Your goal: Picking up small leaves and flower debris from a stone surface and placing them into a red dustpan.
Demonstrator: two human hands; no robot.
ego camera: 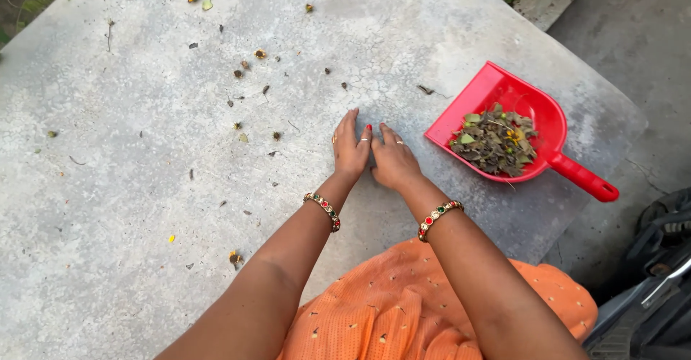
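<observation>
Head view: left hand point(350, 149) and right hand point(393, 162) lie flat, fingers released, beside red dustpan point(497, 93).

No packages, labels, signs or screens show anywhere in this view.
</observation>
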